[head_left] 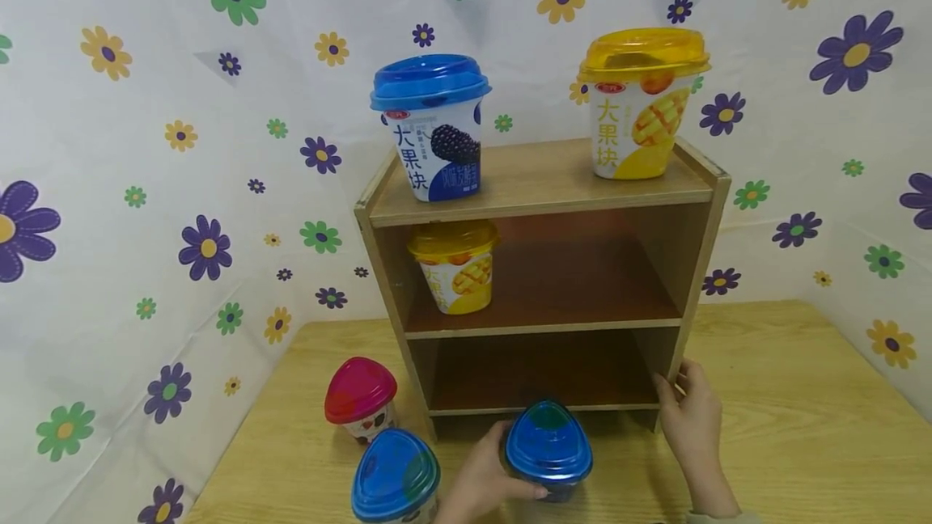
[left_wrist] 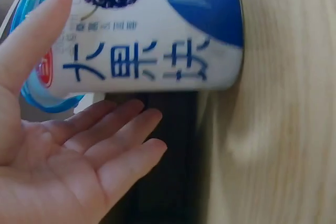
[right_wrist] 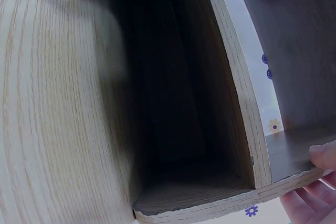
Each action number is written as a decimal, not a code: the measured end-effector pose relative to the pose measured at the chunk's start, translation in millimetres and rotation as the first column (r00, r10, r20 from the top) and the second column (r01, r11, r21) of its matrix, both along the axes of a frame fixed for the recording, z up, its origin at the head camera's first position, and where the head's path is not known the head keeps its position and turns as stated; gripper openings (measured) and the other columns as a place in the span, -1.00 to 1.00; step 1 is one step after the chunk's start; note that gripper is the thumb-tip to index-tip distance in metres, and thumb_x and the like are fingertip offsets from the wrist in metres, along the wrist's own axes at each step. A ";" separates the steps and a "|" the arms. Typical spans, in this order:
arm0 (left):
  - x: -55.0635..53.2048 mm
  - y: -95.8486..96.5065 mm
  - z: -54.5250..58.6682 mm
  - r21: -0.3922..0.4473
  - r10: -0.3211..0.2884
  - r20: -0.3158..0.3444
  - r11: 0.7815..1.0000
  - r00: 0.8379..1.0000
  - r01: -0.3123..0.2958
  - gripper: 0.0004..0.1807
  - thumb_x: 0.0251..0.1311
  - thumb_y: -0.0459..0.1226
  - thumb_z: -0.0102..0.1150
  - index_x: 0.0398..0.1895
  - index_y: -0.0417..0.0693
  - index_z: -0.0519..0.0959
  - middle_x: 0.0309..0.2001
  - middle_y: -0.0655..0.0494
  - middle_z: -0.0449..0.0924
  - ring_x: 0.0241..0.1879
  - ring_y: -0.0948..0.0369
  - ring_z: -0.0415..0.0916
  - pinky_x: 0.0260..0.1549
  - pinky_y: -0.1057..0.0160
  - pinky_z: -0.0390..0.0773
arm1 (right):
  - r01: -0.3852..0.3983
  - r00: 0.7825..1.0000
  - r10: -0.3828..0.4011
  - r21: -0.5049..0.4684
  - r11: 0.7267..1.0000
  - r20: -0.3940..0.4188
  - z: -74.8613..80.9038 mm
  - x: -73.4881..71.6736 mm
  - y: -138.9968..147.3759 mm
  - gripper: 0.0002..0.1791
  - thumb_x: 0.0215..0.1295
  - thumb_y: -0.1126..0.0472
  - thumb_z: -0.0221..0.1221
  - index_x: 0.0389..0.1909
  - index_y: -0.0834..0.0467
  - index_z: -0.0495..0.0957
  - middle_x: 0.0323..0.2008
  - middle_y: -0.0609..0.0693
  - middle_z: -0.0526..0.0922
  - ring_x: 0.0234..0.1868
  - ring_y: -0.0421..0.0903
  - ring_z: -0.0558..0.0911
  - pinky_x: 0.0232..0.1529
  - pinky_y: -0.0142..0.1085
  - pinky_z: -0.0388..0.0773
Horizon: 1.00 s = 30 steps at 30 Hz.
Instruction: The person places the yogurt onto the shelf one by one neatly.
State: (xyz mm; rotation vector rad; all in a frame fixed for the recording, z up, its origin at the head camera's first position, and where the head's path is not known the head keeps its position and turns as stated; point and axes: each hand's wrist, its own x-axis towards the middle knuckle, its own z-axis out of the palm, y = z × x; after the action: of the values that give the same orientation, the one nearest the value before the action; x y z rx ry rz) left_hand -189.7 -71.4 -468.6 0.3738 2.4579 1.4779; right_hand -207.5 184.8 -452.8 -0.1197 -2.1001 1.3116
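A yogurt cup with a blue lid [head_left: 548, 447] stands on the table in front of the shelf's lowest opening. My left hand [head_left: 484, 471] is at its left side, thumb toward the front and fingers toward the back. In the left wrist view the fingers [left_wrist: 126, 166] are nearly straight, with a gap between palm and cup [left_wrist: 142, 61]; whether the thumb touches it I cannot tell. My right hand [head_left: 692, 415] grips the right side panel of the small wooden shelf [head_left: 542, 326], thumb inside and fingers outside, as the right wrist view also shows.
Another blue-lidded cup [head_left: 396, 475] and a red-lidded cup [head_left: 360, 399] stand left of my left hand. The shelf top holds a blue-lidded cup [head_left: 434, 128] and a yellow-lidded cup [head_left: 644, 103]. One more yellow-lidded cup [head_left: 455, 265] sits on the middle level, at the left.
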 end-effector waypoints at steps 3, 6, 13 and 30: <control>-0.9 2.2 -5.5 0.067 -0.002 -0.012 0.998 1.000 0.003 -0.19 -0.39 -0.30 0.48 0.06 -0.28 0.32 -0.05 -0.09 0.46 -0.02 -0.10 0.36 -0.03 -0.22 0.26 | -0.005 1.000 0.005 -0.002 1.000 0.012 0.3 0.5 -0.2 -0.70 0.07 0.55 0.08 -0.14 0.49 0.33 -0.17 0.45 0.46 -0.11 0.36 0.46 -0.19 -0.07 0.45; -1.6 5.2 -8.6 0.111 0.002 -0.018 0.994 1.000 0.000 -0.23 -0.41 -0.36 0.47 0.03 -0.27 0.35 -0.09 -0.05 0.49 -0.03 -0.07 0.38 -0.02 -0.19 0.26 | -0.005 1.000 0.005 -0.010 1.000 0.023 0.6 0.5 -0.5 -0.70 0.08 0.54 0.08 -0.13 0.48 0.33 -0.17 0.44 0.46 -0.10 0.35 0.46 -0.18 -0.09 0.45; 0.1 8.9 -6.1 0.153 -0.030 0.003 0.988 1.000 0.030 -0.29 -0.35 -0.39 0.44 0.02 -0.25 0.37 -0.09 -0.03 0.50 -0.04 -0.04 0.40 -0.03 -0.12 0.33 | 0.002 1.000 -0.001 -0.012 1.000 0.030 0.5 0.7 -0.9 -0.69 0.09 0.53 0.08 -0.11 0.48 0.33 -0.15 0.44 0.46 -0.10 0.34 0.46 -0.18 -0.10 0.45; 31.0 44.6 71.1 0.470 0.010 -0.162 0.880 0.987 0.068 -0.45 -0.12 -0.32 0.33 0.04 -0.01 0.42 -0.07 0.12 0.52 -0.07 0.20 0.46 -0.11 0.26 0.47 | 0.034 0.998 -0.033 -0.017 0.999 0.058 0.9 -1.9 -0.7 -0.71 0.11 0.51 0.07 -0.12 0.48 0.34 -0.15 0.46 0.45 -0.11 0.37 0.45 -0.19 0.00 0.45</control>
State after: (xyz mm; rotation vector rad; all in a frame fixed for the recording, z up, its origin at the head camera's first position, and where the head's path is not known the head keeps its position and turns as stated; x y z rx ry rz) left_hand -158.8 -26.8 -397.4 0.6398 2.1558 2.1099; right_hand -209.4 184.1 -451.8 -0.2012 -2.1259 1.3219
